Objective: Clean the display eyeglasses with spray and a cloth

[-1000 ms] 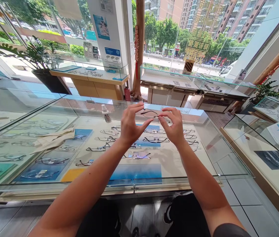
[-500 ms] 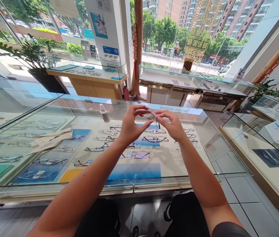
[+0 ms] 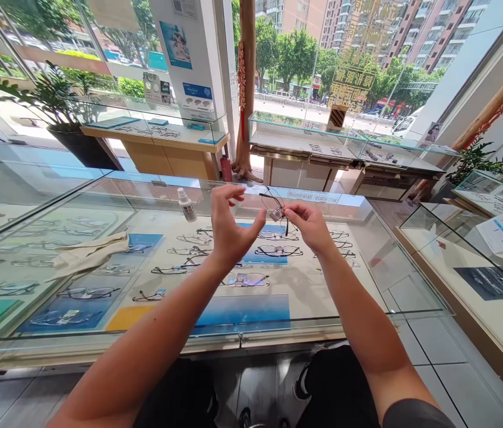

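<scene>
Pinched in the right hand point(image 3: 307, 224) above the glass desk point(image 3: 367, 261), thin-framed glasses point(image 3: 274, 205); just beside them, left hand point(image 3: 228, 226) spread and holding nothing, spray bottle point(image 3: 186, 204) and cloth point(image 3: 91, 252) nearby.

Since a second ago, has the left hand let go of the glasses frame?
Yes. The left hand has opened and drawn back left, toward the spray bottle; only the right hand pinches the glasses frame.

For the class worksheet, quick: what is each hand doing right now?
Left hand: open, fingers spread, holding nothing.
Right hand: pinched shut on the thin dark metal-framed glasses.
</scene>
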`<state>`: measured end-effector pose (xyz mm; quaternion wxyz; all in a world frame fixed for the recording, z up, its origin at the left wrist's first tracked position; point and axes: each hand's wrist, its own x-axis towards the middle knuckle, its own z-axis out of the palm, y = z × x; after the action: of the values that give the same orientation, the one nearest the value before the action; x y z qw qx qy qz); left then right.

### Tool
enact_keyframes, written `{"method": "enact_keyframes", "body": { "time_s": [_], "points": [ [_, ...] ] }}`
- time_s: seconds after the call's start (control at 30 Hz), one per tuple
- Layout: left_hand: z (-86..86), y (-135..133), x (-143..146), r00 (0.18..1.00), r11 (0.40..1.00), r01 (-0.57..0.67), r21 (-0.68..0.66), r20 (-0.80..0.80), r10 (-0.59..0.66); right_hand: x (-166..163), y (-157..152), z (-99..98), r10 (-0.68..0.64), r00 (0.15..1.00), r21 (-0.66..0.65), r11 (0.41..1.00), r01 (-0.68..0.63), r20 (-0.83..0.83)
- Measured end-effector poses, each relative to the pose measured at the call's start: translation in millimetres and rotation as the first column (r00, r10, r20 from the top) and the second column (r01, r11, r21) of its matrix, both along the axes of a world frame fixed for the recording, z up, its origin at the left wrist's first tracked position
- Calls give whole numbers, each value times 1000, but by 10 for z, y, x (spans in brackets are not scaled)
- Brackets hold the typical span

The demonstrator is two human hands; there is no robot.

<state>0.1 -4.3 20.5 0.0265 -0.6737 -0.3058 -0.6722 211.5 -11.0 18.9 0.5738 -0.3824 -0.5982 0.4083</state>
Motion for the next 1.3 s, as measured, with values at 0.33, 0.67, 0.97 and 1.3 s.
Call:
{"method": "enact_keyframes", "body": {
  "time_s": [0.33, 0.67, 0.97, 1.3],
  "points": [
    [-4, -192, 149, 949, 802, 281, -527, 26, -315, -240, -155, -63, -330, 937, 332, 902, 277, 113],
    [-37, -94, 149, 869, 583, 495, -644, 368, -331, -367, -264, -88, -468, 857, 494, 809, 318, 214],
    [99, -76, 4, 950, 742, 265, -616, 36, -310, -262, -254, -22, -503, 856, 443, 798, 409, 116],
    [87, -166, 53, 666, 766, 44, -641, -553, -501, 343, 62, 145, -614, 771, 219, 739, 637, -171]
  ]
}}
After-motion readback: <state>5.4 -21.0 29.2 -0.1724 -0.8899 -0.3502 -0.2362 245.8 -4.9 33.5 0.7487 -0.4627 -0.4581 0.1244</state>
